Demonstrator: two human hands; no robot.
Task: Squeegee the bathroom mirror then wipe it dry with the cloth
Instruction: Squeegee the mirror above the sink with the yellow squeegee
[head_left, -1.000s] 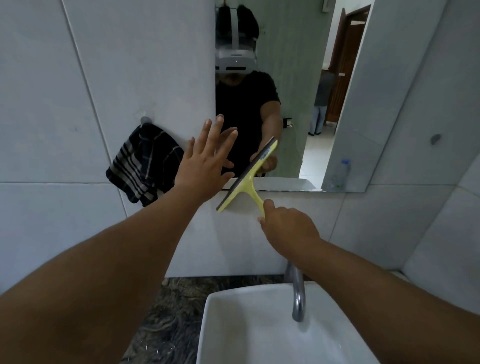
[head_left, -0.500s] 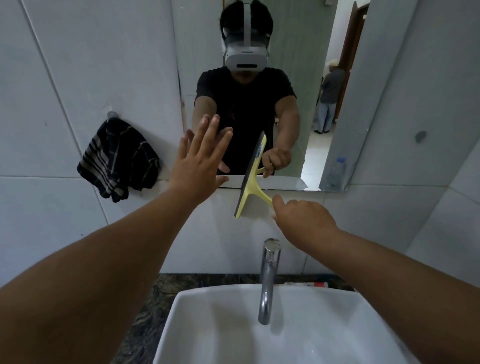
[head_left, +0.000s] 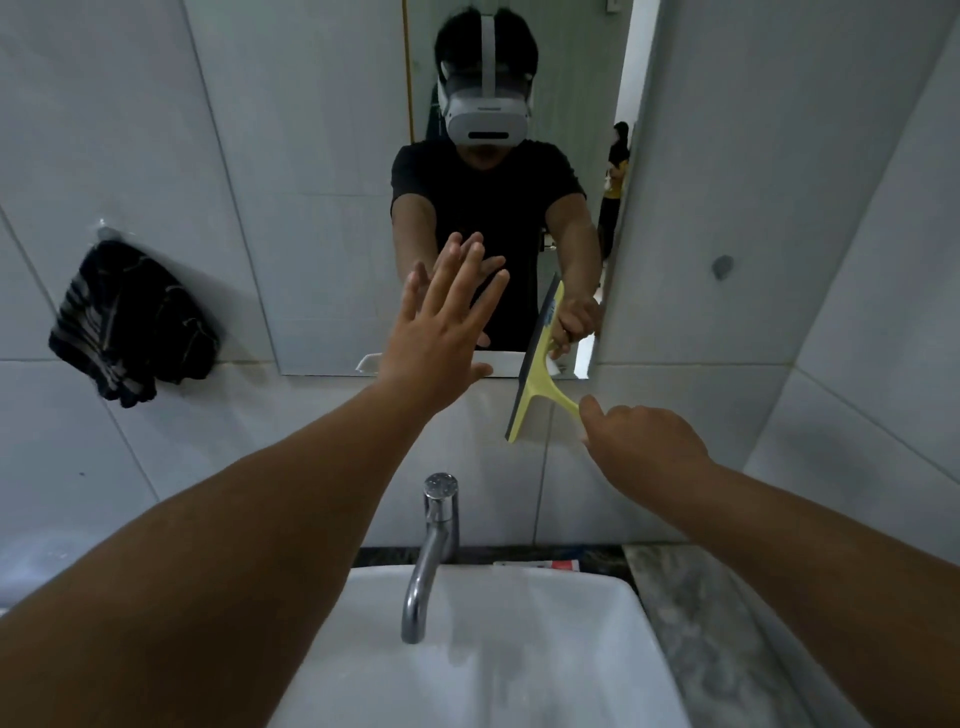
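Observation:
The mirror (head_left: 322, 182) hangs on the tiled wall above the sink. My right hand (head_left: 639, 441) grips the handle of a yellow squeegee (head_left: 535, 374), whose dark blade stands nearly upright across the mirror's bottom edge near its right side. My left hand (head_left: 441, 338) is raised with fingers spread, palm toward the lower middle of the glass; whether it touches I cannot tell. A dark striped cloth (head_left: 130, 327) hangs from a hook on the wall left of the mirror.
A white basin (head_left: 519, 665) with a chrome tap (head_left: 431, 551) sits directly below my arms. A marbled counter (head_left: 727, 649) runs to the right. Tiled walls close in on the left and right. A person stands in the doorway reflected in the mirror.
The view has swung left to right so the mirror is now centred. The squeegee has turned from tilted to nearly upright and shifted toward the mirror's right edge. My left hand stays raised.

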